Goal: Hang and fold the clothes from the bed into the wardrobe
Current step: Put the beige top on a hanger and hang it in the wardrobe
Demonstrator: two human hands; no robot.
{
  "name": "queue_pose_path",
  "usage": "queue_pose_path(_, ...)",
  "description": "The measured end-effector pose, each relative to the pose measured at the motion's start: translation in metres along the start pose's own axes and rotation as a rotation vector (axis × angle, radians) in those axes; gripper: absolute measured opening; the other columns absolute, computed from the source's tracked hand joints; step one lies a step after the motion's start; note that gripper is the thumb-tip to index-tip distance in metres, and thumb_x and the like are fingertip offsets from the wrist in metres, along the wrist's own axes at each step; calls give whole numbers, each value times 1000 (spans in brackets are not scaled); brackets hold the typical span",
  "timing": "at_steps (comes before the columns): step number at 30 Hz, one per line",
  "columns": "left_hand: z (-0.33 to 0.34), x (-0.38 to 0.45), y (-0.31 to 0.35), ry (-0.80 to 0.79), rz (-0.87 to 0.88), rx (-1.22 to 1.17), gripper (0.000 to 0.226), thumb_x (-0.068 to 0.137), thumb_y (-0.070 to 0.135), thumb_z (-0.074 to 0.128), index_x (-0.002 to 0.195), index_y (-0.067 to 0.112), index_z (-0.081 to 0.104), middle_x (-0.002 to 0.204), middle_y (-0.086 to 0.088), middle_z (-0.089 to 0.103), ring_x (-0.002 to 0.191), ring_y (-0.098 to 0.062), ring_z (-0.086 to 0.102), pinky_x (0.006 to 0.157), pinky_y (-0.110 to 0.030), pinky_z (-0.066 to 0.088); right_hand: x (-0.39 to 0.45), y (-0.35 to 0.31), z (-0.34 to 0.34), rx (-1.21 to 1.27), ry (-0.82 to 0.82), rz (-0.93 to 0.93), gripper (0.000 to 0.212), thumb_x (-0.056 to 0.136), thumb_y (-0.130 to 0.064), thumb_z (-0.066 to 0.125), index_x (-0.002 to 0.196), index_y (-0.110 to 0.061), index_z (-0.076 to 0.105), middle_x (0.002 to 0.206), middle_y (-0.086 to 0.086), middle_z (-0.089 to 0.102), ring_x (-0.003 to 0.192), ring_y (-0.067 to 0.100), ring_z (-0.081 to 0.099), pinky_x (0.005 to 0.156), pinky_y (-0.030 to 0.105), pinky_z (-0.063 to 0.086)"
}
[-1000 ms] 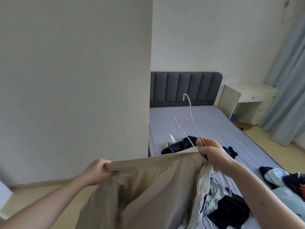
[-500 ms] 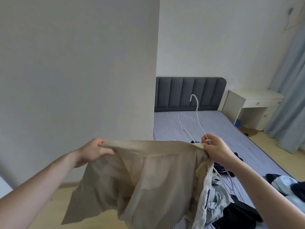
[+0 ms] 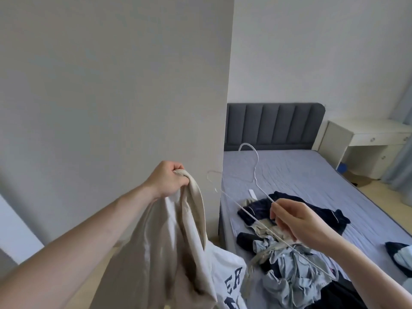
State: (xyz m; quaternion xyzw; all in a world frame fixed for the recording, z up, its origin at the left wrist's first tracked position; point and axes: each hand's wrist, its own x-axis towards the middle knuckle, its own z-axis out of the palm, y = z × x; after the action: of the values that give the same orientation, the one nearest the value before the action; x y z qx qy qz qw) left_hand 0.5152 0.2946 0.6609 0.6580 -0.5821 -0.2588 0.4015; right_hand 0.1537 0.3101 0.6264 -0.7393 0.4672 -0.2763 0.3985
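My left hand [image 3: 168,179] grips the ribbed waistband of a beige garment [image 3: 165,248], which hangs down bunched from my fist. My right hand [image 3: 292,219] pinches thin white wire hangers [image 3: 254,175], their hooks pointing up and to the left over the bed [image 3: 301,175]. A heap of clothes [image 3: 287,270] in pale blue, navy and beige lies on the near part of the mattress. A white top with dark letters [image 3: 229,279] hangs below the beige garment. The tall pale panel [image 3: 111,108] on the left looks like the wardrobe's side.
A grey padded headboard [image 3: 272,126] stands at the far end of the bed. A white desk with drawers [image 3: 365,139] sits in the right corner beside a blue-grey curtain [image 3: 401,157]. More dark and light clothes [image 3: 399,255] lie at the bed's right edge.
My right hand has let go of the beige waistband and moved right, keeping only the hangers. The garment, stretched between both hands before, now hangs from my left hand alone.
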Motion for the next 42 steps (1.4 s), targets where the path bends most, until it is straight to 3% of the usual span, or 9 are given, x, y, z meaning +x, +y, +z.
queue_pose_path(4,-1,7,-19,47,-81,64,16,71,4,68,62,15,60,55,6,48,53,-10,42,52,-23,34,-9,-10,6,-66,14,-80,33,98,-55,44,93,-37,71,61,-1,57,49,8,42,48,19,34)
queue_pose_path(8,-7,10,-40,83,-166,142,15,69,6,70,61,15,61,56,4,51,56,-14,44,52,-23,34,-14,-14,7,-318,74,-173,25,103,-43,46,90,-42,67,55,2,53,43,5,35,44,20,26)
queue_pose_path(14,-22,11,-65,131,-246,218,16,69,8,68,59,16,58,55,5,49,56,-17,43,50,-22,33,-15,-23,10,-209,135,-166,30,104,-36,51,81,-29,70,46,-5,37,40,6,26,42,20,19)
queue_pose_path(19,-37,8,-75,110,-261,249,12,69,10,70,62,15,62,55,5,51,56,-17,44,50,-23,33,-8,-30,22,-216,73,-155,34,104,-36,53,75,-32,71,48,-3,45,42,9,30,44,23,22)
queue_pose_path(26,-59,4,-69,132,-193,266,20,69,12,72,57,16,57,44,11,44,50,-14,39,46,-23,30,5,-36,51,-254,44,-175,34,104,-34,54,75,-32,72,46,-6,36,43,10,28,46,22,22)
queue_pose_path(37,-77,-9,-56,130,-51,336,26,72,7,76,59,17,56,53,6,48,57,-17,42,53,-26,34,6,-32,41,-168,96,-133,32,103,-35,55,78,-29,74,47,-5,37,42,12,27,44,24,20)
queue_pose_path(42,-57,-14,-35,100,26,312,25,71,7,75,58,17,55,49,11,48,52,-10,42,47,-17,31,2,-35,58,-222,95,-142,35,103,-32,56,73,-27,73,45,-7,38,42,8,28,46,23,22)
